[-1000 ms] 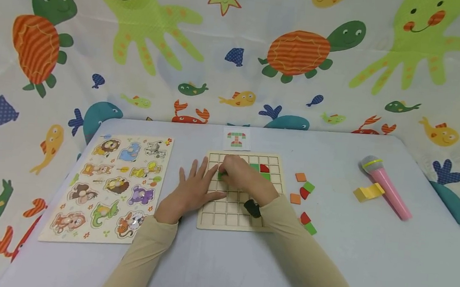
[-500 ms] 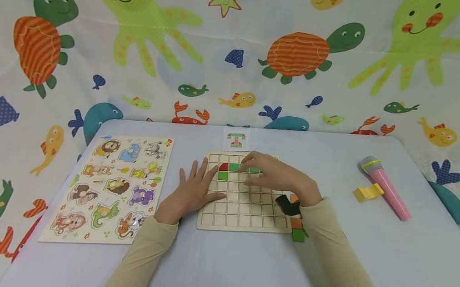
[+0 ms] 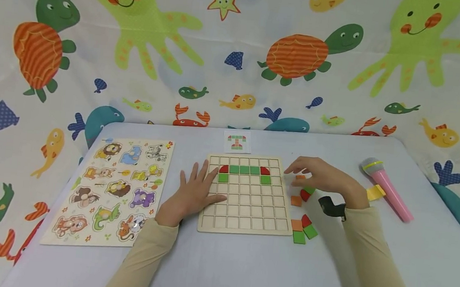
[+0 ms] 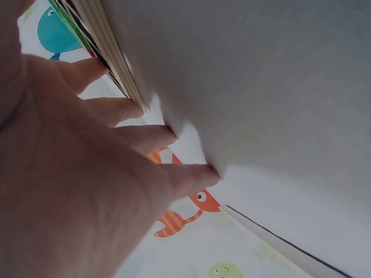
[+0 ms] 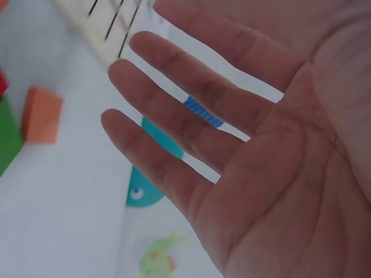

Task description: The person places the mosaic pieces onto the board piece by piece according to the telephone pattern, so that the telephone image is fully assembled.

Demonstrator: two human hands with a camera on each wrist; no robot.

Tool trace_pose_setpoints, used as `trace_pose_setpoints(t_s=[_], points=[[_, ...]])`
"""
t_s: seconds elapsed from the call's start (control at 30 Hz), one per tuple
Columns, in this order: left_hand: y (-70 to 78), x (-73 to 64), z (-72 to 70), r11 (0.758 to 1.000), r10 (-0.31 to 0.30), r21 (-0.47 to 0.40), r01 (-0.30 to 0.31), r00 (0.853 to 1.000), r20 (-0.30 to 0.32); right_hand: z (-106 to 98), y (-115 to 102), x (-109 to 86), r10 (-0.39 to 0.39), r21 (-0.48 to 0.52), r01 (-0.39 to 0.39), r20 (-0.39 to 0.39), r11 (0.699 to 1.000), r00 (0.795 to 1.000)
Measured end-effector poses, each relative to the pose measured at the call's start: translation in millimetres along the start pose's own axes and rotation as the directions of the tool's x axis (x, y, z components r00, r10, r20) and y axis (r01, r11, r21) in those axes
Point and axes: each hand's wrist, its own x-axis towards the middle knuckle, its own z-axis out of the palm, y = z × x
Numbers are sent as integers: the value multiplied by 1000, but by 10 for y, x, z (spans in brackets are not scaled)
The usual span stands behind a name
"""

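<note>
A wooden grid board (image 3: 233,211) lies mid-table. In its upper rows sit a red quarter-circle tile (image 3: 224,169) at left, another red quarter-circle tile (image 3: 265,170) at right, and several green square tiles (image 3: 244,169). My left hand (image 3: 190,197) rests with fingers spread at the board's left side, thumb and index finger over its edge; the left wrist view shows fingertips at the board's edge (image 4: 119,55). Over loose tiles right of the board hovers my right hand (image 3: 327,177), fingers apart. Its palm holds nothing in the right wrist view, where an orange square tile (image 5: 43,116) appears.
More loose tiles lie right of the board, among them a green square tile (image 3: 299,237). Behind it is a small pattern card (image 3: 236,142). An animal puzzle board (image 3: 100,187) lies left; a pink toy microphone (image 3: 391,192) and a yellow block (image 3: 376,192) lie right.
My right hand has left the board's upper left, where a green tile now shows under the red one, and moved right to the loose tiles. The left hand stays in place.
</note>
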Motion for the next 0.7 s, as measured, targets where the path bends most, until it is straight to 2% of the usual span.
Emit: trace_pose_setpoints(t_s=[0.2,0.3,0.4,0.7], points=[[-13,9,19,1000,7,-4,-7,1000,-7,2,229,-35,38,14,-37,-38,999,999],[-30,21,34,1000,10,-5,-10,1000,-10,23,296,-31,83,17,-83,-42,996,996],[-37,28,41,1000,11,-9,-11,1000,-9,44,336,-15,113,10,-112,-50,994,992],[-34,19,35,1000,-2,-18,2,1000,4,77,385,25,120,-26,-122,-81,992,990]])
